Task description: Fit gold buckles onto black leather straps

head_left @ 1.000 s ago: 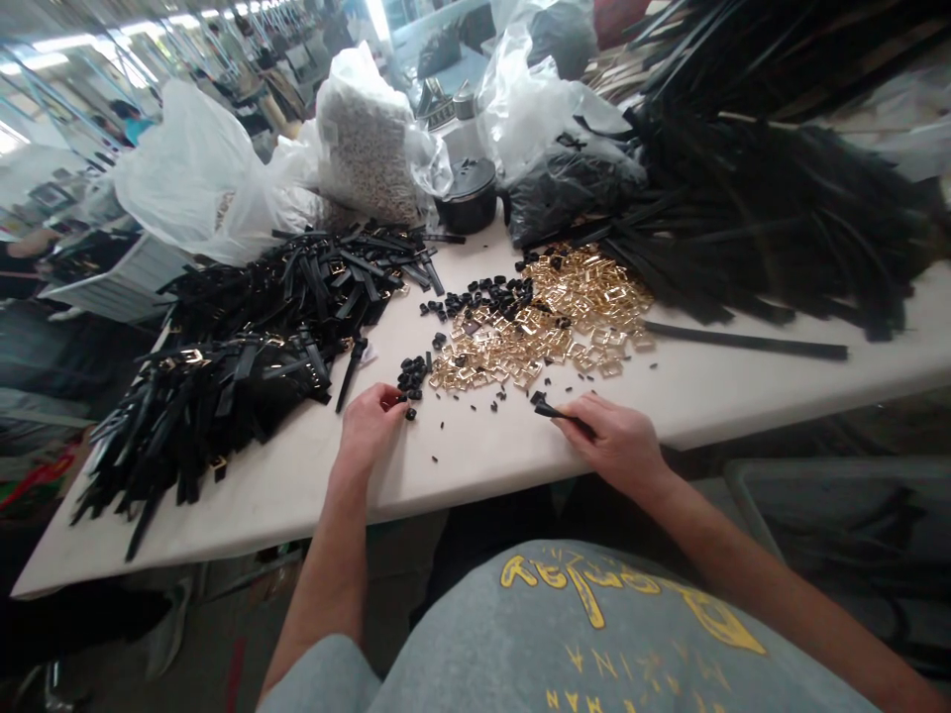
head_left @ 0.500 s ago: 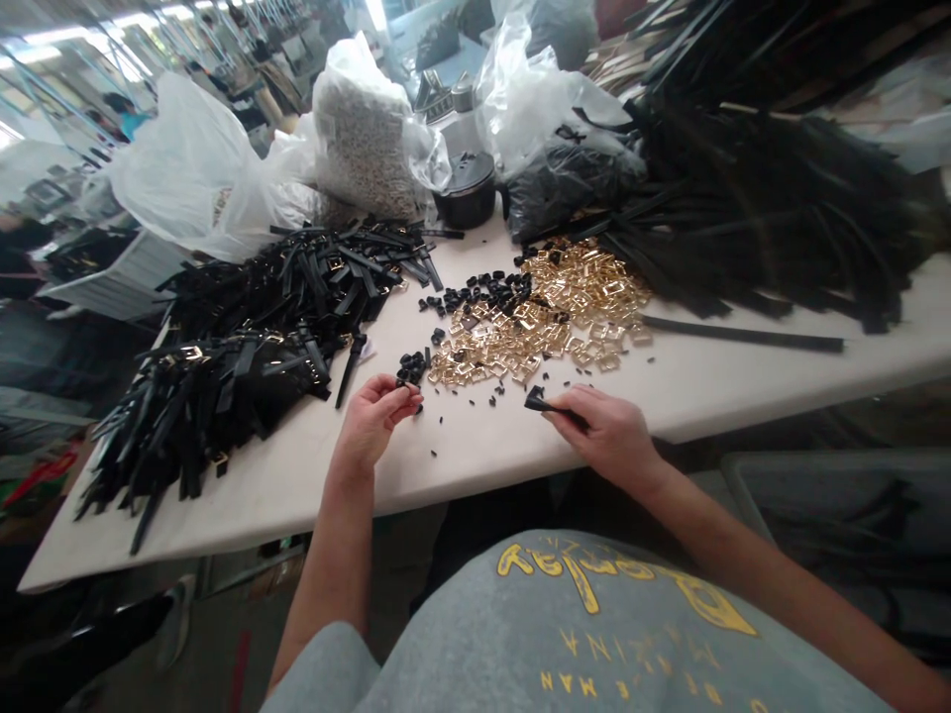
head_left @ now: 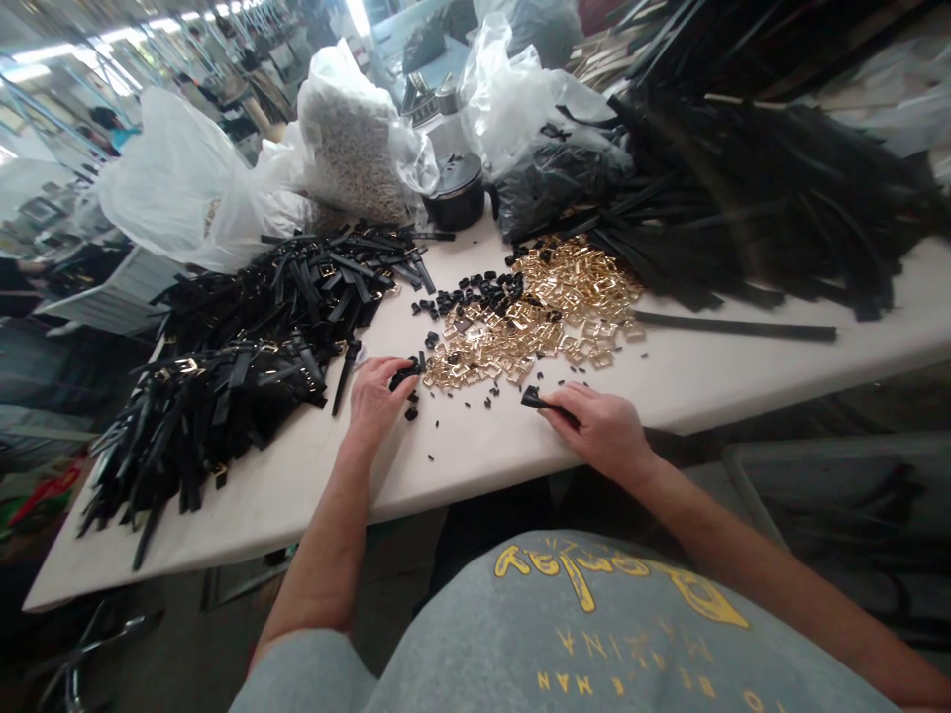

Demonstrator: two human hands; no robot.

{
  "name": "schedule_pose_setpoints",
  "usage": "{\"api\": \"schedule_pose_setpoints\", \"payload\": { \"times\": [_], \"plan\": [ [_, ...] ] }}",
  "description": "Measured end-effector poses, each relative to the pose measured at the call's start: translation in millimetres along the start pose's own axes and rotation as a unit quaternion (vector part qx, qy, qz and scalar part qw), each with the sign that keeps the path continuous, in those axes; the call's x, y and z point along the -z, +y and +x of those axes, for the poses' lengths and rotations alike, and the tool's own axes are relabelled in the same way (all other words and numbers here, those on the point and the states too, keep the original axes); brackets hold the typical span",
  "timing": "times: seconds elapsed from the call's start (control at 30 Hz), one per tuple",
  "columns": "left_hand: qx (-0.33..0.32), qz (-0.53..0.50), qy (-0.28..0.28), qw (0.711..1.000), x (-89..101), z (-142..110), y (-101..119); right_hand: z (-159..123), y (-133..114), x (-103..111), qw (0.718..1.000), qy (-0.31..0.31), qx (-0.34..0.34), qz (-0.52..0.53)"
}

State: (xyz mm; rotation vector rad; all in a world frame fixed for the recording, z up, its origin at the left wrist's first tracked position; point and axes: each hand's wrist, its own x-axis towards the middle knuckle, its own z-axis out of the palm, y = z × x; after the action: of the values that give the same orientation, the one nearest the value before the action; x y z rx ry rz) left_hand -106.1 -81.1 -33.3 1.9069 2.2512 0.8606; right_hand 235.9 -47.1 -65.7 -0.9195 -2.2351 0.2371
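Observation:
My left hand [head_left: 375, 396] reaches over a small heap of black strap loops [head_left: 407, 374], its thumb and fingers apart on either side of some of them. Whether a loop is gripped there is hard to see. In my right hand [head_left: 600, 424] is a short black strap [head_left: 536, 398], pinched between thumb and fingers, its folded end sticking out to the left. Behind and between the hands lie gold buckles [head_left: 490, 347] in a loose pile. More black loops [head_left: 479, 292] are scattered along the pile's back left side.
Black straps with buckles [head_left: 245, 366] are heaped on the left of the white table [head_left: 475, 446]. Long black strips [head_left: 758, 208] fill the back right; one strip [head_left: 735, 325] lies apart. Plastic bags [head_left: 349, 139] and a black lidded pot [head_left: 455, 193] stand behind. Tiny black bits [head_left: 490, 396] lie in front.
My left hand has gone from pinched fingertips beside the small loop heap to spread fingers over it. My right hand keeps the strap in nearly the same place. The view has shifted slightly.

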Motion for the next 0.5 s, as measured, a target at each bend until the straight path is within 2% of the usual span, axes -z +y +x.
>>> {"api": "schedule_pose_setpoints", "payload": {
  "times": [0.1,0.3,0.4,0.5],
  "plan": [
    [-0.028,0.018,-0.022,0.999,-4.6,5.5,-8.6,0.8,-0.6,0.5,1.000,-0.005,0.002,0.002],
    [0.004,0.040,0.004,0.999,13.7,-3.7,-28.9,2.0,-1.4,0.9,1.000,-0.003,0.011,0.001],
    [-0.002,0.054,0.027,0.998,15.9,0.3,-22.3,1.8,-1.2,-0.3,1.000,-0.005,0.012,-0.004],
    [-0.031,0.077,-0.009,0.997,10.8,11.6,-7.7,1.0,-0.7,-1.0,1.000,-0.007,0.010,-0.010]
  ]
}}
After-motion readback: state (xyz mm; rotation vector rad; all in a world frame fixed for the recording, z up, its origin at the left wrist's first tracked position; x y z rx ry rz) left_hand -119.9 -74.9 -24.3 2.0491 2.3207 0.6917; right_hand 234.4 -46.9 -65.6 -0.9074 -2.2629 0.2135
